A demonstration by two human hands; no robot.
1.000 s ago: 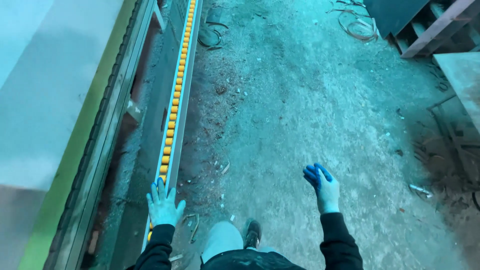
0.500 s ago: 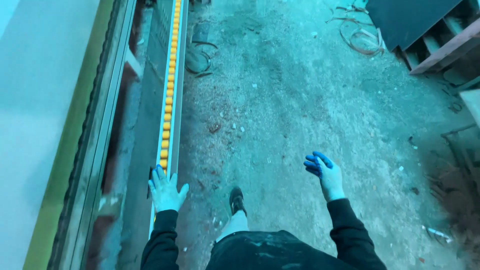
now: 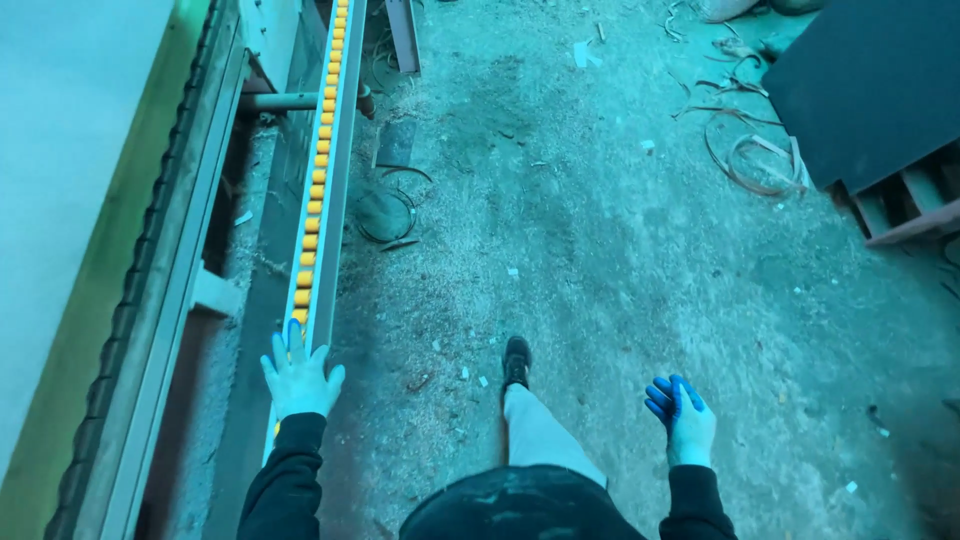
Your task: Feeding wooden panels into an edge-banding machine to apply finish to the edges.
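- A workshop or factory floor, seemingly for woodworking.
- A long metal rail [image 3: 318, 200] set with a row of small yellow rollers runs beside a large flat panel [image 3: 70, 200].
- Sawdust and chips cover the concrete floor [image 3: 600, 250].
- Loose strapping bands [image 3: 750, 160] lie near a dark board on a wooden pallet [image 3: 900, 205].

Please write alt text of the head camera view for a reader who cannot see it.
A person's gloved left hand rests flat on a long roller rail with yellow rollers, while the gloved right hand hangs free over a sawdust-covered floor. One shoe steps forward.
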